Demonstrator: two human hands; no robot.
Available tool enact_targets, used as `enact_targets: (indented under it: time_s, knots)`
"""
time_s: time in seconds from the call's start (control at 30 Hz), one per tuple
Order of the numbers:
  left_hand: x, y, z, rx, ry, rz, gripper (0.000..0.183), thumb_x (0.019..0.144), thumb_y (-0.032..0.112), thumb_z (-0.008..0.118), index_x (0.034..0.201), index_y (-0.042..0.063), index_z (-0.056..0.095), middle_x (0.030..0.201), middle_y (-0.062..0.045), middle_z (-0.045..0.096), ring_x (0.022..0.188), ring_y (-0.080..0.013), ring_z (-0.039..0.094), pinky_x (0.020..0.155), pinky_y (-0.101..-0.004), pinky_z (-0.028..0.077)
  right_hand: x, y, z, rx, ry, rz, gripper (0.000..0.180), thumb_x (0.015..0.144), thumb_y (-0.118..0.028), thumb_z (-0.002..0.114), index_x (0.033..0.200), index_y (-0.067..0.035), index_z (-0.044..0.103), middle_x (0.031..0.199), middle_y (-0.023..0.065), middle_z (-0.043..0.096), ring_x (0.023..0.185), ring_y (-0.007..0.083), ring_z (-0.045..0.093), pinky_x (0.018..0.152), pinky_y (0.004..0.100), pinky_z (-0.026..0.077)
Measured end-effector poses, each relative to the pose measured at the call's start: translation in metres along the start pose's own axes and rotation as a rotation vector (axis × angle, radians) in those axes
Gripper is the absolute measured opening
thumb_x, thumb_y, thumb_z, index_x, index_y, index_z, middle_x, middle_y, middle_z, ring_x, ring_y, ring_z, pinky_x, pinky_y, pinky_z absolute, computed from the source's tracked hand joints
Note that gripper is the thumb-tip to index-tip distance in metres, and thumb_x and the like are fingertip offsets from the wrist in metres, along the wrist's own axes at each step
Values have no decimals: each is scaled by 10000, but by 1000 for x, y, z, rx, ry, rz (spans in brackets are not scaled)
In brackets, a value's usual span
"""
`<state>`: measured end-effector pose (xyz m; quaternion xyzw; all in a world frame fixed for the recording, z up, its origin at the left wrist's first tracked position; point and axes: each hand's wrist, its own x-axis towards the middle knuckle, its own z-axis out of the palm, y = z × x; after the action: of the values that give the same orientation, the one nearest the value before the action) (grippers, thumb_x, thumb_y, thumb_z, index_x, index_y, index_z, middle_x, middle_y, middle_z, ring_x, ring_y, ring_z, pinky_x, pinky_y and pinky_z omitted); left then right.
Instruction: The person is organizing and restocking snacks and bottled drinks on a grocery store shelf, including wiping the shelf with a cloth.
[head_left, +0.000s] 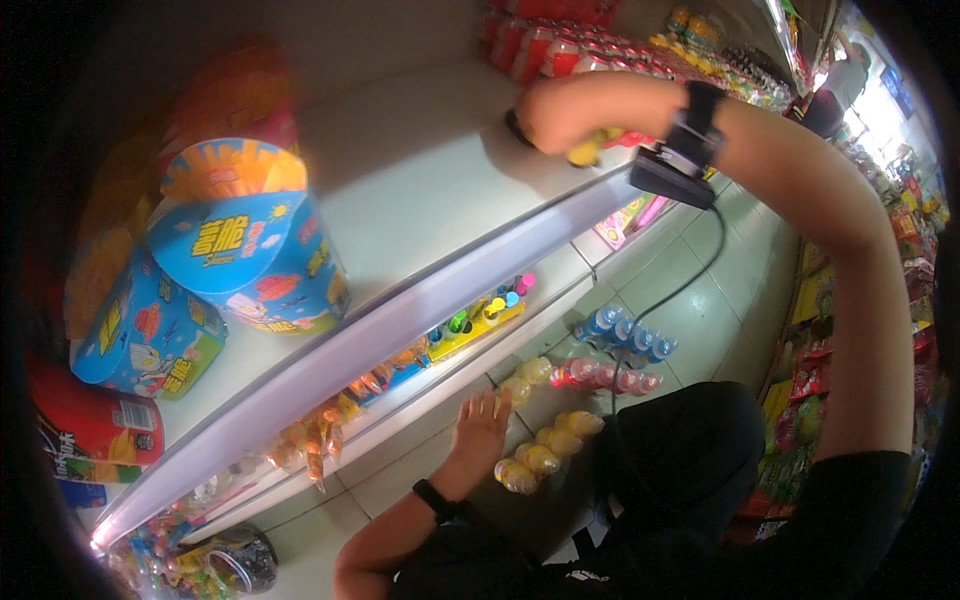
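Observation:
My right hand (559, 112) is curled over the upper white shelf (405, 187), blurred. A dark item (519, 129) shows at its fingers, too blurred to name or to tell if it is gripped. Just beyond the wrist, a small yellow item (585, 152) is partly hidden. Below the shelf, my left hand (481, 426) has its fingers apart beside a pack of yellow-filled bottles (525, 380) on the floor; contact is unclear. Another yellow bottle pack (551, 450), a red-pink pack (606, 376) and a blue pack (626, 334) stand near it.
Blue snack tubs (232, 240) occupy the shelf's left part, and rows of red-and-white cans (562, 56) its far end. Brightly capped tubes (480, 319) fill part of the lower shelf. A black cable (675, 285) hangs from my right wrist. A person (840, 86) is far right.

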<state>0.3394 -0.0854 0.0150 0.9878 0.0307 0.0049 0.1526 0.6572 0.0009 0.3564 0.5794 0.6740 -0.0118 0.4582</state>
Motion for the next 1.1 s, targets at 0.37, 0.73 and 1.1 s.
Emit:
enact_targets:
  time_s: [0.37, 0.73, 1.1]
  knots:
    - [15, 30, -170, -619, 13, 173, 635, 921, 248, 589, 1437, 2, 311, 1370, -239, 420, 1310, -368, 389, 1105, -398, 314, -164, -129, 51, 2303, 733, -259, 523, 914, -136, 595, 1383, -16, 397, 1085, 65, 623, 955, 138, 613, 865, 276, 500]
    - [18, 75, -235, -754, 589, -54, 569, 905, 162, 659, 1381, 23, 379, 1308, -137, 499, 1213, -215, 485, 1028, -344, 387, -116, -198, 78, 1215, 1354, -414, 799, 782, -132, 668, 1466, -19, 271, 1497, 228, 286, 1338, 455, 306, 1104, 531, 266]
    - [82, 46, -299, 588, 281, -352, 864, 872, 544, 578, 1399, -84, 304, 1329, -366, 402, 1289, -495, 370, 1040, -519, 364, -117, -204, 118, 1116, 1429, -395, 785, 691, -70, 707, 1412, -207, 428, 1489, 154, 331, 1271, 369, 421, 1030, 493, 402]
